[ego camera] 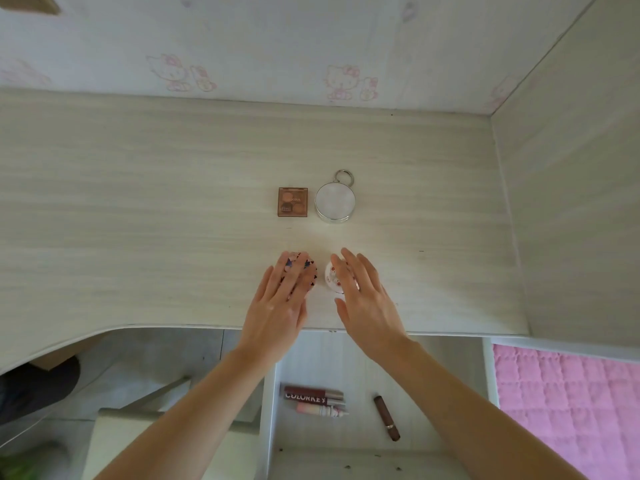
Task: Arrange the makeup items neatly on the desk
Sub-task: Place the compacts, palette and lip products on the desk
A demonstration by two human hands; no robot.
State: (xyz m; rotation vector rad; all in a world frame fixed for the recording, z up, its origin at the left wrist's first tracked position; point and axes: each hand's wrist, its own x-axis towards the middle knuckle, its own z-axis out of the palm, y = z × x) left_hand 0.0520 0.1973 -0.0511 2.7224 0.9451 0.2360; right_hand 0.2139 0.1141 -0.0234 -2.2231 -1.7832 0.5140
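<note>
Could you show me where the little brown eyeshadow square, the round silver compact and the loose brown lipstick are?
Brown eyeshadow square (pixel 292 201): head view, centre of its lid.
Round silver compact (pixel 335 201): head view, middle of its pale top.
Brown lipstick (pixel 386 417): head view, mid-barrel.

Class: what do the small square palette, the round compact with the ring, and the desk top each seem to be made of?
Square palette: probably clear brownish plastic, since the colour pans show through the lid. Round compact: shiny silvery rim and ring, metal or metallised plastic; pale pearly lid. Desk: pale matt wood-grain, likely laminate.
</note>
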